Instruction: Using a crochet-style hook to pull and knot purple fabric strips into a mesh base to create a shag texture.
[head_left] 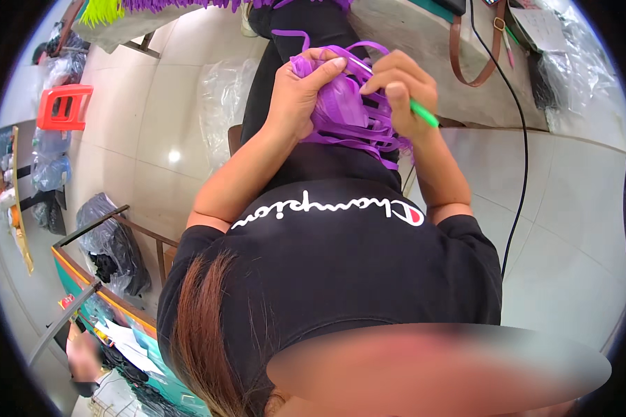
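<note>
Across my lap lies a bundle of purple straps [342, 104], looped and tangled, with a sheer, shiny piece among them. My left hand [293, 94] is closed on the bundle's upper left, thumb and fingers pinching a purple strap. My right hand [405, 87] grips a slim tool with a bright green handle [424, 113], whose thin pale shaft points up and left toward my left fingertips. The shaft lies against the pinched strap; its tip is too small to make out. One loose strap end curls above my left hand.
Purple and lime fringed pieces [181, 5] hang over a grey table at the upper left. Right of my lap, a grey work surface [424, 42] bears a brown strap [464, 73] and clear plastic. A black cable [524, 139] runs down the right. A red stool [64, 108] stands left.
</note>
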Tool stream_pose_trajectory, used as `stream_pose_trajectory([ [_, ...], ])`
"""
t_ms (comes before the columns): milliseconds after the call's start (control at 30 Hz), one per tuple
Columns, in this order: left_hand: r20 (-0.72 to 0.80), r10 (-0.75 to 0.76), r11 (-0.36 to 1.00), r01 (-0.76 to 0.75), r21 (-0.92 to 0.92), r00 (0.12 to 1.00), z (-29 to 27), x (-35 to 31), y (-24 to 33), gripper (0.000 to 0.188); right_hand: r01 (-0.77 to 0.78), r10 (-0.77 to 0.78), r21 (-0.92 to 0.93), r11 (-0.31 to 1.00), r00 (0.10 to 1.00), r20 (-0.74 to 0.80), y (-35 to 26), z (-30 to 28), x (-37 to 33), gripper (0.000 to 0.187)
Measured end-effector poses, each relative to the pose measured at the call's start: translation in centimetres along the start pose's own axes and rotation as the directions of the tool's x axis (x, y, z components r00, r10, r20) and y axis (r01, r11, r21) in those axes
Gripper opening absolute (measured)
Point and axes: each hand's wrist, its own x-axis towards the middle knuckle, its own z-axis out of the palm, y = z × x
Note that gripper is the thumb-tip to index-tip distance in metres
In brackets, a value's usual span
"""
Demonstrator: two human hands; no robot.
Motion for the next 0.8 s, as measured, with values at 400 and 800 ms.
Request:
stream_pose_trajectory([
  [400,-0.061,0.199,0.954,-0.179,0.242,0.978,0.7,-0.4,0.2,0.008,0.215,-0.219,-0.437,0.873,0.975,0.043,-0.4,0.9,-0.4,0.024],
  [800,-0.022,0.347,0.856,-0.307,0.417,0.938,0.9,-0.2,-0.1,0.006,-0.477,0.48,0.21,0.853,0.876,0.042,-1.2,-1.6,-1.2,0.041],
])
